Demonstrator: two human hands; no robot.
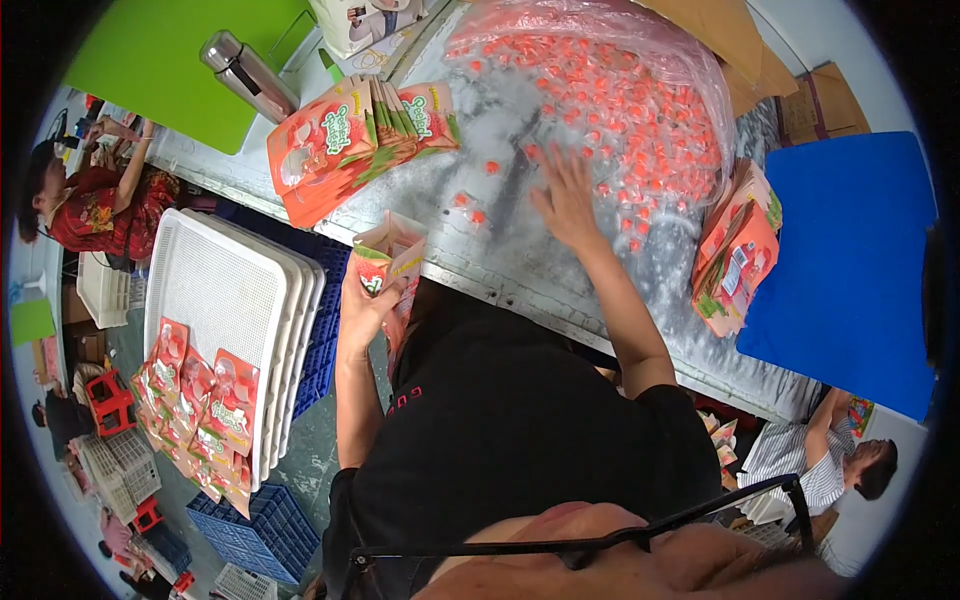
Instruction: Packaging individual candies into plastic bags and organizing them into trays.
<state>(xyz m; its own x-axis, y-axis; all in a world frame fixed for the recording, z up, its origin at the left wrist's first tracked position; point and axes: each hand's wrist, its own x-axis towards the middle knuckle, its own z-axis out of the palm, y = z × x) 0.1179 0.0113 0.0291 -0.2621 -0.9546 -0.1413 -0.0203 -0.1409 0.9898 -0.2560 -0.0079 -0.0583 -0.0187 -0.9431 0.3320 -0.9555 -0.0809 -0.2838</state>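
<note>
My left hand (pixel 365 312) is closed around a red-and-cream pouch (pixel 374 264) at the table's near edge. The pouch's mouth gapes upward; what lies inside cannot be made out. Over the metal tabletop (pixel 515 235), my right hand (pixel 570 203) is stretched out with its fingers spread. Its fingertips are beside small clear-wrapped pieces with red centres, at the edge of a big pile (pixel 655 125). A few loose wrapped pieces (pixel 478 217) lie between my hands. Behind the held pouch, a fanned stack of similar pouches (pixel 325 150) rests on the table.
A steel thermos (pixel 250 78) stands at the back left by a green board (pixel 150 65). Stacked white trays (pixel 215 265) carrying pouches (pixel 235 400) are to my left. More pouches (pixel 735 255) and a blue board (pixel 850 260) lie right. People (pixel 115 215) work nearby.
</note>
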